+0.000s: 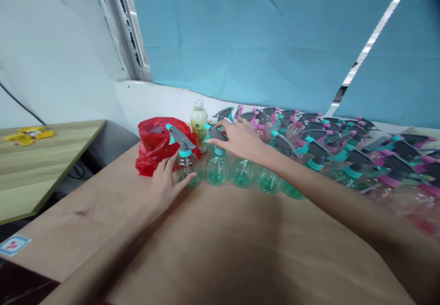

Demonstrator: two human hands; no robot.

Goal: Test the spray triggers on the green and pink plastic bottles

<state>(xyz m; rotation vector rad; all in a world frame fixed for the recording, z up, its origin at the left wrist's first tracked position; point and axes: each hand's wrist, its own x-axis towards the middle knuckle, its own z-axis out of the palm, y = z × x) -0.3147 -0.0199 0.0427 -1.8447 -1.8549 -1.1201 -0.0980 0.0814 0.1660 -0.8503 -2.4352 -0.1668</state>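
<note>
My left hand point(165, 183) wraps round the body of a clear green spray bottle point(185, 163) with a grey and teal trigger head, at the left end of a row. My right hand point(239, 140) reaches over the row, fingers resting on the grey trigger head of the second spray bottle point(217, 167). Both bottles stand upright on a brown table point(223, 245).
Several more spray bottles point(330, 151) with teal or pink trim crowd the table's far right. A red plastic bag point(154, 147) and a small drink bottle point(198, 124) sit behind the row. A wooden desk point(37, 163) stands to the left. A blue curtain point(257, 39) hangs behind.
</note>
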